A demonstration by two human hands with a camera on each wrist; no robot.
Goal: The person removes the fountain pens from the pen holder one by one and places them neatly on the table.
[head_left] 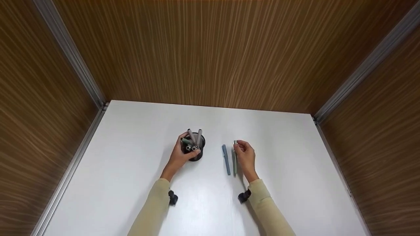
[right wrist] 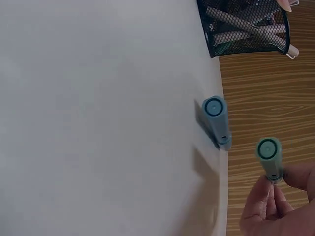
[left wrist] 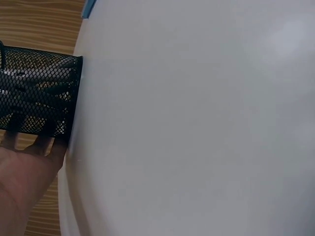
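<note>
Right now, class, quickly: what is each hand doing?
Left hand: grips the mesh cup of pens.
Right hand: pinches the far end of the green pen, which lies beside the blue pen.

Desk (head_left: 137, 164): smooth white laminate, matt with faint sheen. Walls (head_left: 210, 52): wood-grain veneer, brown, streaked; corner trims (head_left: 70, 55) brushed metal. Pen cup (left wrist: 39, 96): black wire mesh, matt. Blue pen (right wrist: 215, 120) and green pen (right wrist: 269, 158): smooth plastic, satin. Sleeves (head_left: 269, 209): beige knit cloth.
</note>
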